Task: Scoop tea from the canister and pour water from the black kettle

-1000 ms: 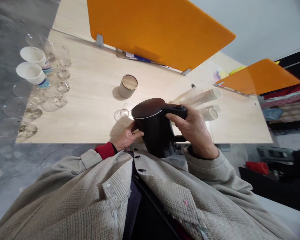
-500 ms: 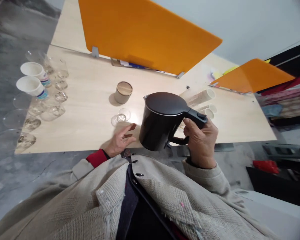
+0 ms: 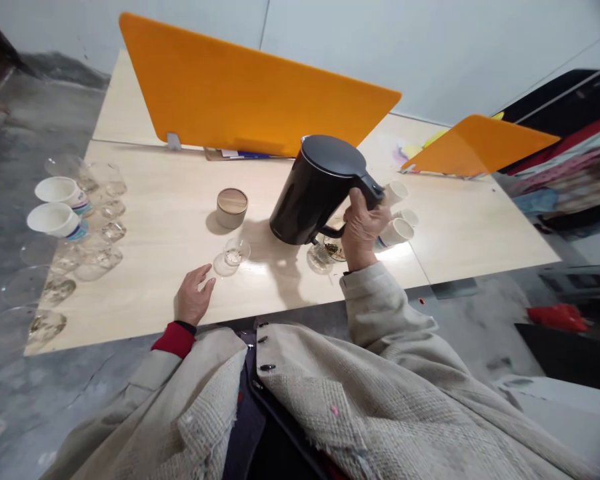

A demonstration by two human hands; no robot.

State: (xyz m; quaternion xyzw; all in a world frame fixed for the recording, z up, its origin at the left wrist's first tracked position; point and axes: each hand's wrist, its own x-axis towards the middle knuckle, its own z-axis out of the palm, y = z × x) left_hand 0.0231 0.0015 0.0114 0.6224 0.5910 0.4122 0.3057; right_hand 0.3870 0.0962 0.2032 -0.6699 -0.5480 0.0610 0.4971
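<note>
My right hand (image 3: 363, 227) is wrapped round the handle of a black electric kettle (image 3: 313, 193). The kettle hangs over the table, tilted, its lid closed. Partly hidden behind its base and my right hand is a clear glass (image 3: 334, 249) with dark green bits like tea leaves in it. My left hand (image 3: 193, 295) is open and empty near the table's front edge, thumb apart from the fingers. A small clear glass cup (image 3: 237, 252) stands just beyond it. Behind that cup sits a round canister (image 3: 232, 209) with a wooden-looking lid.
Several clear glasses (image 3: 114, 231) and two white paper cups (image 3: 55, 220) line the left side of the table (image 3: 145, 267). More pale cups (image 3: 399, 230) stand right of my right hand. An orange divider (image 3: 260, 100) rises at the back, a second orange panel (image 3: 480, 148) to the right.
The kettle has moved up and away from my body in my right hand and tilts more. My left hand has drawn back to the left. The view has shifted, and the glass with leaves now shows.
</note>
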